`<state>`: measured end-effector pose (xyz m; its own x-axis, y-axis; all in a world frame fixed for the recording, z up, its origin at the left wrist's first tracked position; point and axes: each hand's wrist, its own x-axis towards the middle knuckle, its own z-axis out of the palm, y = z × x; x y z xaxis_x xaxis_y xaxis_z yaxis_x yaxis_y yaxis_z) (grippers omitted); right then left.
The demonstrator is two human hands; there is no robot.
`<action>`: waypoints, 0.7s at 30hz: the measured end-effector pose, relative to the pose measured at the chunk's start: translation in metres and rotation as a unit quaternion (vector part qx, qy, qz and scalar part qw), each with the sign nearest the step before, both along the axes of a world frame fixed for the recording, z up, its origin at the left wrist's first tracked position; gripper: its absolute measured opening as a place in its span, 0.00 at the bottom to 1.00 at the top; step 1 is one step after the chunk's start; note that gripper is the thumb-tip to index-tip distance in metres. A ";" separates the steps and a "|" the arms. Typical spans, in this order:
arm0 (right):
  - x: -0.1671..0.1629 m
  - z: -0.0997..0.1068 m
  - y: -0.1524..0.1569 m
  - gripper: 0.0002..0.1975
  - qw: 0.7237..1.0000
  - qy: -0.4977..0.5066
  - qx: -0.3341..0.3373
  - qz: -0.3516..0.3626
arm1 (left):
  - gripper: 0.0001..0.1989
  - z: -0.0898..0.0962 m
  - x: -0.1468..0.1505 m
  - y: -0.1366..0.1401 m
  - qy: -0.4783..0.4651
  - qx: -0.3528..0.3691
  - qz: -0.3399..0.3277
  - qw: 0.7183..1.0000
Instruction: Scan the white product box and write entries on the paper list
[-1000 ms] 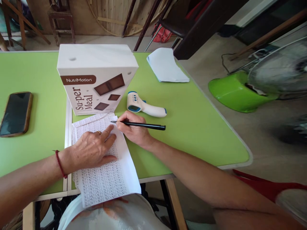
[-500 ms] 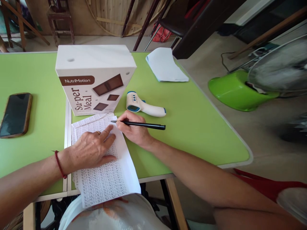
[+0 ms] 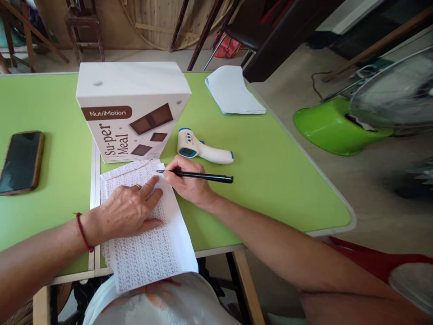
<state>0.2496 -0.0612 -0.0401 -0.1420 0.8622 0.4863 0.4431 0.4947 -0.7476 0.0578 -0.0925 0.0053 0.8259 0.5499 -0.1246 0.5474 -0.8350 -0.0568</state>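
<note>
Rows of dense handwriting cover most of a white sheet of paper, which hangs a little over the table's near edge. Other written sheets show beneath it on the left. My left hand lies flat on the sheet with its fingers spread. In my right hand is a black pen, pinched near its tip; the tip points left at the paper's upper right part. Just behind the paper stands a white NutriMotion box. A white and blue infrared thermometer lies beyond my right hand.
On the green table a phone in a brown case lies at the left. A folded stack of white paper sits at the far right. Past the table's right edge are a green stool and a fan.
</note>
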 end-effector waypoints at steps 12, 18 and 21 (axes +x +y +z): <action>0.000 -0.001 0.000 0.07 0.999 0.019 -0.036 -0.021 | 0.27 -0.001 0.000 0.000 -0.005 0.008 -0.001 1.000; -0.001 -0.001 0.000 0.07 0.999 0.017 -0.035 -0.023 | 0.27 -0.002 0.000 0.000 -0.020 0.012 -0.003 1.000; 0.000 0.000 0.000 0.07 0.999 0.012 -0.036 -0.033 | 0.26 -0.002 0.000 0.001 -0.017 0.011 -0.005 1.000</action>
